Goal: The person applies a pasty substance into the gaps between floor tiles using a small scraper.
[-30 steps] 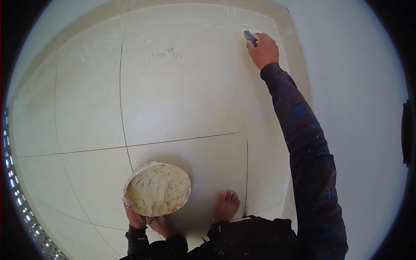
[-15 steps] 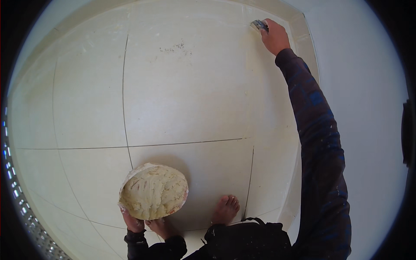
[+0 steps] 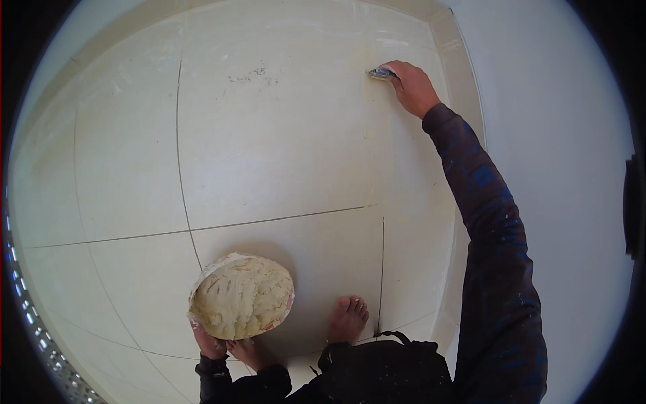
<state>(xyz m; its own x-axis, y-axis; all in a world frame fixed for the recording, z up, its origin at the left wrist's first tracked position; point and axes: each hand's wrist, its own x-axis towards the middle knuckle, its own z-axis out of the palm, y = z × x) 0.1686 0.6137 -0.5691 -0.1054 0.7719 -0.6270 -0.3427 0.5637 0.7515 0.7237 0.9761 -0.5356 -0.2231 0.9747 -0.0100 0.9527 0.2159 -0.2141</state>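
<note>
My left hand (image 3: 210, 342) grips the edge of a shallow oval container (image 3: 241, 296) heaped with cream-coloured paste, held over the floor near my feet. At the upper right, my right hand (image 3: 414, 87) is closed on a small metal scraper (image 3: 381, 73), its blade down at the pale tile floor (image 3: 276, 141). The blade sits on a yellowish, smeared strip along a tile joint. Dark grout lines cross the floor, and a patch of dark specks lies left of the scraper.
A tiled skirting (image 3: 464, 81) runs along the white wall (image 3: 538, 148) on the right and round the back. My bare feet (image 3: 346, 320) stand at the lower middle. A row of shiny, light-flecked spots (image 3: 27, 303) curves along the left rim, too distorted to identify.
My right hand and scraper went up and right toward the corner, then came back down and left along the smeared strip. The container in my left hand has barely moved.
</note>
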